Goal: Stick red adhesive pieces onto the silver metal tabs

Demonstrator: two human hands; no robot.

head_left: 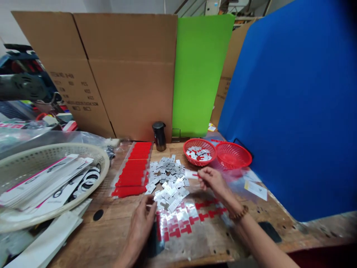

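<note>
My left hand (142, 219) rests on the wooden table (111, 230), its fingers pressing the left edge of a clear sheet (184, 223) that carries red T-shaped stickers. My right hand (212, 180) hovers above the sheet's far side and pinches a small white piece with a red tab (192, 174). Between the hands lies a heap of small grey metal plates (167, 180). Red sticker sheets (134, 169) in clear film lie just left of the heap.
Two red mesh baskets stand at the back right: one (199, 152) holds finished pieces, the other (233, 155) looks bare. A black cylinder (159, 136) stands behind the heap. A large cream basket (52, 178) with packaged items fills the left. Cardboard, green and blue panels wall the table.
</note>
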